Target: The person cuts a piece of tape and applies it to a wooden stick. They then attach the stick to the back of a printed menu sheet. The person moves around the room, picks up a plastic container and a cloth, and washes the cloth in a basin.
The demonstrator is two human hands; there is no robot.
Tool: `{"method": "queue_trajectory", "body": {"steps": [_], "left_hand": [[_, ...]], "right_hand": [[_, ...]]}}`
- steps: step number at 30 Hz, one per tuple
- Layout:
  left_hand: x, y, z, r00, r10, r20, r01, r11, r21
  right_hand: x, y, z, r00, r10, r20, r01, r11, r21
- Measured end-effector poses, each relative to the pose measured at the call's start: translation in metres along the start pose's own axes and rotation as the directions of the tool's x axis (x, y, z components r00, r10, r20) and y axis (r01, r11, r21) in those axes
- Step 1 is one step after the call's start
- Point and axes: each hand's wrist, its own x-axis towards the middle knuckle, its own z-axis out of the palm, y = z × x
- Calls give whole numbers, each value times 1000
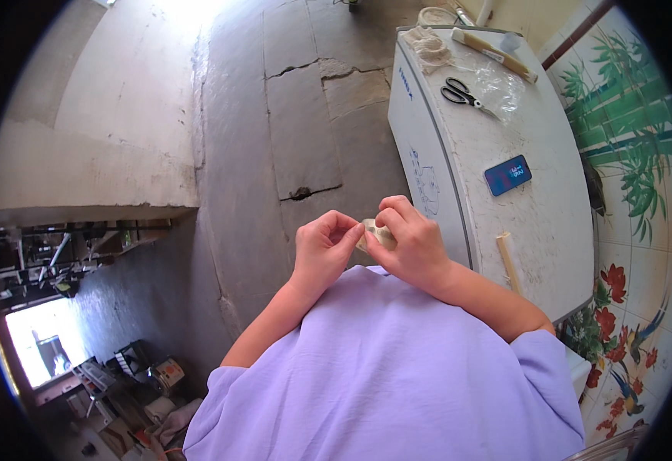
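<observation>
In front of my chest, both hands meet at a small pale yellowish rounded thing [378, 228], too covered by fingers to name its kind. My right hand [415, 244] is closed around it, thumb below and bent fingers above. Thumb and forefinger of my left hand [324, 244] are pinched together at its left edge. What lies between those left fingertips is too small to make out.
At right stands a white freezer-like cabinet [536, 223] bearing a phone [507, 175], black-handled scissors [463, 94], clear plastic wrap [504, 92], a beige cloth bundle [427, 50], a long pale strip [497, 55] and a short stick [508, 261]. The grey floor [305, 138] is cracked.
</observation>
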Motion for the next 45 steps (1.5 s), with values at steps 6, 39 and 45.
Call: {"method": "queue_trajectory", "body": {"steps": [6,39,45], "left_hand": [[-22,11,-34,988,96,-125,-80,989,127],[-84,18,-204,987,-27,157,47,992,-121],[-94,11,-215,989,-93,119,105,990,-97]], "right_hand": [[14,-28,32,997,-70,-29,69,998,-8],[68,-135,87,797,-218,563,-76,889,452],[45,-133,119,812,-33,583,-365,751,550]]}}
